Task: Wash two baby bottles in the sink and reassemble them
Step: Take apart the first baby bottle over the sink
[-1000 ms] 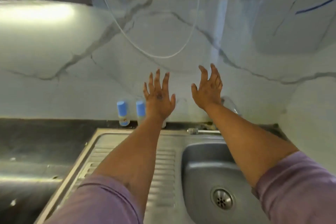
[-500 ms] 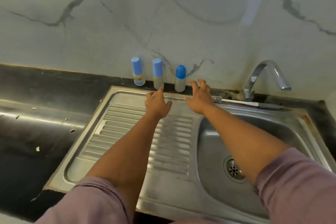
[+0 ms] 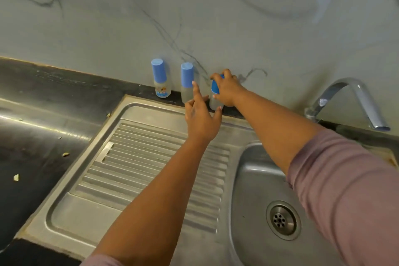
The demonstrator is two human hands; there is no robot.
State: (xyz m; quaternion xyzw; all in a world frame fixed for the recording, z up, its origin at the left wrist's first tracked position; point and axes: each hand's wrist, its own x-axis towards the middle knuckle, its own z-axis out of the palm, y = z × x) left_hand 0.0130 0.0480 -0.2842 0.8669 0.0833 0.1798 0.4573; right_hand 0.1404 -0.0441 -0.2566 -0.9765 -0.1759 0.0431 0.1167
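Gripping the right bottle's [image 3: 214, 101] blue cap [image 3: 215, 87], the right hand [image 3: 226, 90] is risking toppling the middle bottle [image 3: 186, 84] beside the spread left hand [image 3: 200, 119].

Blues, greys, steel, black, mauve.
Three bottles, upright: left bottle [image 3: 161, 84] pale blue cap, clear body with small blue-orange print; middle bottle [image 3: 187, 81] pale blue cap, frosted grey body; right bottle [image 3: 215, 95] deeper blue cap, cloudy grey body. Wall [image 3: 129, 17] grey-white marble look, thin dark veins. Counter [image 3: 32, 114] glossy black, few pale crumbs. Sink [image 3: 248, 179] silver steel, rusty brown at far right rim; drainboard [image 3: 162, 168] ribbed with parallel ridges. Drain [image 3: 280, 220] darker metal, ring of holes. Tap [image 3: 349, 101] shiny chrome. Sleeves [image 3: 345, 190] dusty mauve-pink.
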